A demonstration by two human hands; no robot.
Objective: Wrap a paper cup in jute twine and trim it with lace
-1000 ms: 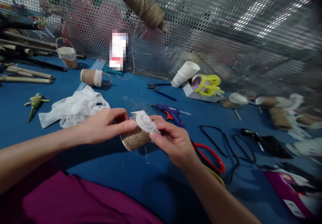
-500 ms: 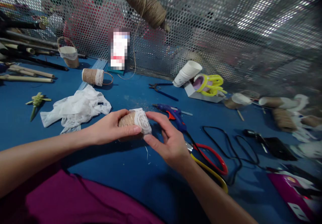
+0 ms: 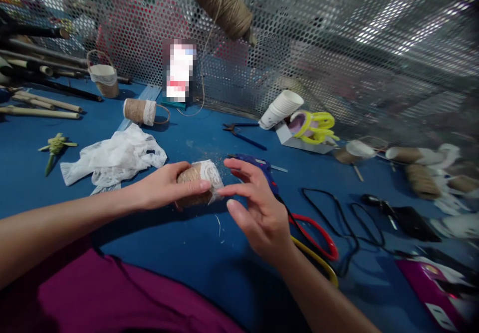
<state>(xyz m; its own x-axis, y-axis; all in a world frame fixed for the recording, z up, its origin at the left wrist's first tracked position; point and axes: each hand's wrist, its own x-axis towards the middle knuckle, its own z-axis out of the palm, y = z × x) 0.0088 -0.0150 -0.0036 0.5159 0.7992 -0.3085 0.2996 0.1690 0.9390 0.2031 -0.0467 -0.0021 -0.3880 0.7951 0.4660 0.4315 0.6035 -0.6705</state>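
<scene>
My left hand point(image 3: 168, 185) is wrapped round a twine-covered cup point(image 3: 192, 175), which lies on its side just over the table. A band of white lace point(image 3: 211, 174) circles the cup's rim end, facing right. My right hand point(image 3: 258, 203) is beside that end with its fingers spread, the index fingertip at or close to the lace. Behind the right hand lies a blue glue gun point(image 3: 245, 160), partly covered by the fingers. A crumpled heap of white lace point(image 3: 119, 156) rests to the left of the cup.
Another twine cup point(image 3: 140, 112) with a handle lies at the back, near a standing basket cup point(image 3: 107, 81). Pliers point(image 3: 243, 136), stacked paper cups point(image 3: 280, 108) and a twine spool point(image 3: 220, 6) are beyond. Red-handled cutters point(image 3: 318, 235) and a black cord point(image 3: 337, 208) lie right.
My right hand has drawn back from the lace end of the cup and its fingers have spread. The left hand still holds the cup.
</scene>
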